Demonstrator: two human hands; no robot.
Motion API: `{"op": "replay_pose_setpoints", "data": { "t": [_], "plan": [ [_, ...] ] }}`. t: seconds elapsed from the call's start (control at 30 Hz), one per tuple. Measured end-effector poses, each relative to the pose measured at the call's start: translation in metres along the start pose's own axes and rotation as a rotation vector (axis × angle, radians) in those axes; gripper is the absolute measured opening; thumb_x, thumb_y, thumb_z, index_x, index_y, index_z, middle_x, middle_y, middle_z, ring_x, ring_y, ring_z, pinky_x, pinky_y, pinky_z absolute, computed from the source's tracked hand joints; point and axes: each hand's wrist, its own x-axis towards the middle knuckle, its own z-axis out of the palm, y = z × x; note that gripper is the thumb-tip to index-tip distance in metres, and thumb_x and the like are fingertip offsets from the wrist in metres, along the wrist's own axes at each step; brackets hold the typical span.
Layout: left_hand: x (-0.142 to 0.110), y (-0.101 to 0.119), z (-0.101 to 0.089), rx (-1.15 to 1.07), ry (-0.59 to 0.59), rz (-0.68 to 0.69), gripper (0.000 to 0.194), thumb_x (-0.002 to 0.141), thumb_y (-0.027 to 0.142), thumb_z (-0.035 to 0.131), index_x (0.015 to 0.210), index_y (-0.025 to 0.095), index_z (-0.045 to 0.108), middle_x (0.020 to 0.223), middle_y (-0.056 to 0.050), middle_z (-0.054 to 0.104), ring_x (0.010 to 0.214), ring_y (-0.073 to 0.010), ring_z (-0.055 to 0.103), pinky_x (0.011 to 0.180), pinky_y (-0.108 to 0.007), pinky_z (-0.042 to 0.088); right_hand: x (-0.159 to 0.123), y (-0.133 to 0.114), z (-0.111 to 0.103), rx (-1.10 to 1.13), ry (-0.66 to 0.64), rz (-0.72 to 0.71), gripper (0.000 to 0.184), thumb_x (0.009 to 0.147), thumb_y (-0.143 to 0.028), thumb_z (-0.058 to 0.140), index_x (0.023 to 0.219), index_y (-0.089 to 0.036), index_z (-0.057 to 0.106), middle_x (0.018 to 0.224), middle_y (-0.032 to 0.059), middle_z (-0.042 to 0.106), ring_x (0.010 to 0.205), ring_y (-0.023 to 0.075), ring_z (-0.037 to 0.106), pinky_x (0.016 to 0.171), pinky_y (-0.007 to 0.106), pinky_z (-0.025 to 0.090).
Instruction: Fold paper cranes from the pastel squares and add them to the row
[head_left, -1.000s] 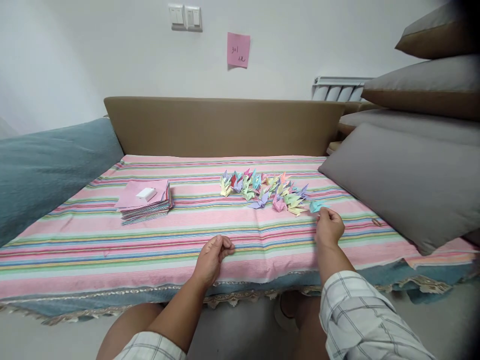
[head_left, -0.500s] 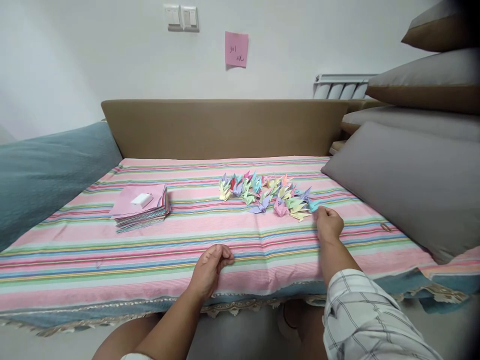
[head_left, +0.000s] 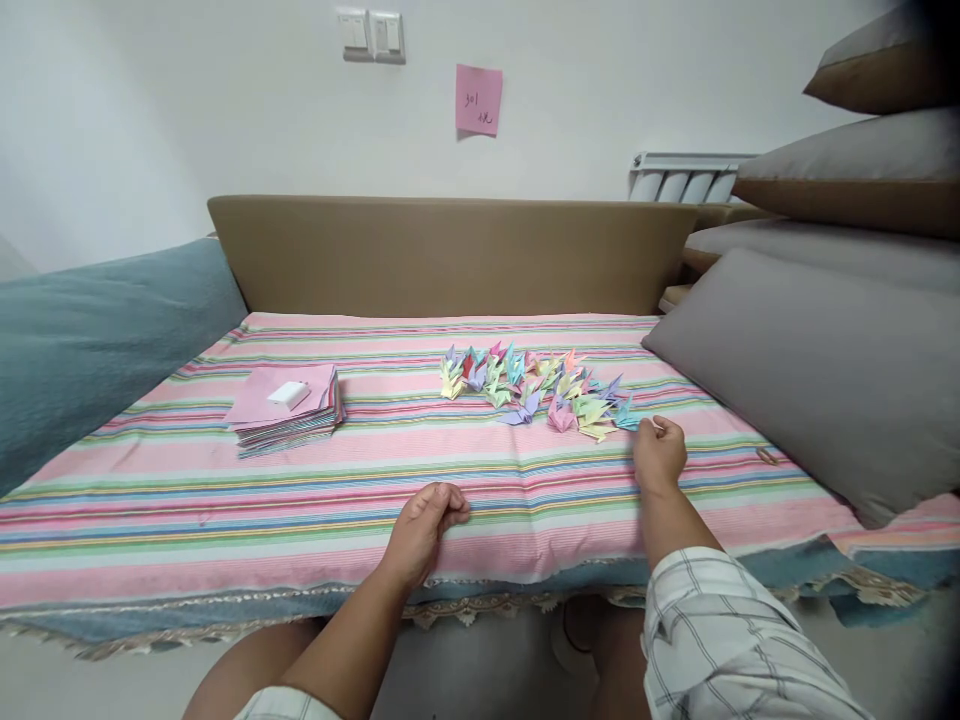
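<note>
Head view: which of your hands is nearer the blue paper crane [head_left: 627, 418]?

"Your right hand [head_left: 660, 455], by far. The crane sits at the right end of the cluster of paper cranes [head_left: 514, 370], just left of your fingertips. Your left hand [head_left: 424, 535] rests well apart, low on the striped cloth [head_left: 300, 520]."

"Is it pinched?"

"Your right thumb and fingers are bent towards each other at the crane's near end, but I cannot tell whether they grip it or only touch it. Your left fingers curl loosely, with nothing visible in them; whether their tips press together, I cannot tell."

"And its long axis?"

"It looks roughly side to side, pointing from your right fingertips towards the cluster, with one tip rising. It is too small to be sure."

"Edges and room?"

"On your fingers' left, the pale yellow crane [head_left: 598, 433] lies just beside the blue one, so that side is tight. To the right, you have a stretch of cloth before the grey cushion [head_left: 810, 370], with a small brown object [head_left: 766, 456] lying near the cushion. Towards you, cloth runs down to the lace trim [head_left: 465, 608]. Left of the cluster, there is wide cloth up to the paper stack [head_left: 287, 438]."
</note>
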Motion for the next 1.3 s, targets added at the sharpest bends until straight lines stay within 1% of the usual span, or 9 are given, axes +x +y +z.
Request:
{"op": "replay_pose_setpoints", "data": {
  "t": [0.23, 0.4, 0.53, 0.7, 0.8, 1.0, 1.1, 1.17, 1.3],
  "plan": [
    [-0.001, 0.001, 0.0, 0.022, 0.01, 0.008, 0.039, 0.071, 0.051, 0.067, 0.066, 0.013, 0.059, 0.072, -0.003, 0.056, 0.07, -0.0126, 0.055, 0.069, -0.026, 0.048, -0.012, -0.002, -0.008, 0.047, 0.039, 0.007, 0.04, 0.07, -0.031, 0.053, 0.105, -0.015, 0.059, 0.079, 0.0023, 0.059, 0.074, 0.0184, 0.052, 0.079, 0.034, 0.04],
    [0.0, -0.004, -0.001, 0.056, -0.005, 0.018, 0.041, 0.07, 0.053, 0.067, 0.065, 0.013, 0.058, 0.07, -0.003, 0.056, 0.068, -0.0123, 0.055, 0.07, -0.027, 0.047, -0.044, -0.024, -0.009, 0.085, 0.018, -0.103, 0.038, 0.074, -0.031, 0.048, 0.105, -0.014, 0.061, 0.084, 0.0048, 0.062, 0.071, 0.0168, 0.052, 0.076, 0.032, 0.041],
    [0.003, 0.002, 0.005, 0.143, -0.006, -0.016, 0.041, 0.068, 0.054, 0.067, 0.068, 0.015, 0.058, 0.068, -0.001, 0.057, 0.067, -0.0123, 0.055, 0.07, -0.027, 0.046, -0.091, -0.053, -0.001, 0.192, -0.206, -0.246, 0.039, 0.076, -0.041, 0.05, 0.103, -0.016, 0.061, 0.095, 0.0076, 0.063, 0.08, 0.0178, 0.055, 0.077, 0.031, 0.043],
    [0.013, 0.038, -0.001, 0.541, 0.043, 0.156, 0.023, 0.071, 0.04, 0.065, 0.073, 0.017, 0.06, 0.066, 0.001, 0.056, 0.063, -0.0122, 0.049, 0.062, -0.024, 0.039, -0.147, -0.075, 0.014, 0.233, -0.728, -0.461, 0.034, 0.077, -0.044, 0.051, 0.095, -0.018, 0.064, 0.095, 0.0073, 0.065, 0.083, 0.0188, 0.058, 0.077, 0.032, 0.045],
    [0.025, 0.065, -0.026, 0.758, 0.16, 0.253, 0.016, 0.072, 0.034, 0.061, 0.073, 0.019, 0.062, 0.069, 0.0, 0.059, 0.067, -0.0153, 0.052, 0.065, -0.027, 0.039, -0.166, -0.078, 0.022, 0.196, -0.973, -0.6, 0.029, 0.079, -0.04, 0.049, 0.092, -0.02, 0.064, 0.094, 0.0069, 0.064, 0.085, 0.0193, 0.059, 0.076, 0.032, 0.047],
    [0.049, 0.121, -0.109, 1.374, 0.518, 0.354, 0.016, 0.076, 0.028, 0.059, 0.085, 0.019, 0.068, 0.095, -0.009, 0.061, 0.095, -0.0263, 0.054, 0.083, -0.035, 0.041, -0.18, -0.075, 0.027, 0.089, -1.106, -0.644, 0.026, 0.081, -0.036, 0.046, 0.09, -0.021, 0.065, 0.093, 0.0064, 0.066, 0.085, 0.0201, 0.06, 0.078, 0.033, 0.046],
    [0.057, 0.146, -0.14, 1.632, 0.732, 0.272, 0.026, 0.075, 0.031, 0.063, 0.098, 0.022, 0.068, 0.111, -0.011, 0.055, 0.105, -0.0301, 0.05, 0.09, -0.04, 0.039, -0.18, -0.073, 0.029, 0.058, -1.16, -0.624, 0.026, 0.08, -0.037, 0.046, 0.089, -0.022, 0.066, 0.092, 0.006, 0.067, 0.085, 0.0213, 0.06, 0.077, 0.034, 0.046],
    [0.062, 0.157, -0.154, 1.744, 0.745, 0.215, 0.032, 0.072, 0.034, 0.067, 0.103, 0.024, 0.068, 0.119, -0.011, 0.049, 0.111, -0.0309, 0.047, 0.093, -0.041, 0.037, -0.18, -0.073, 0.03, 0.041, -1.179, -0.606, 0.027, 0.08, -0.037, 0.046, 0.089, -0.022, 0.066, 0.092, 0.0059, 0.067, 0.085, 0.022, 0.06, 0.077, 0.034, 0.047],
    [0.077, 0.168, -0.172, 1.815, 0.596, 0.188, 0.039, 0.064, 0.039, 0.073, 0.101, 0.025, 0.069, 0.121, -0.009, 0.047, 0.113, -0.0314, 0.046, 0.094, -0.039, 0.037, -0.179, -0.073, 0.033, 0.004, -1.192, -0.579, 0.026, 0.079, -0.037, 0.047, 0.089, -0.023, 0.067, 0.088, 0.0051, 0.067, 0.081, 0.0219, 0.061, 0.073, 0.033, 0.046]
  ]
}}
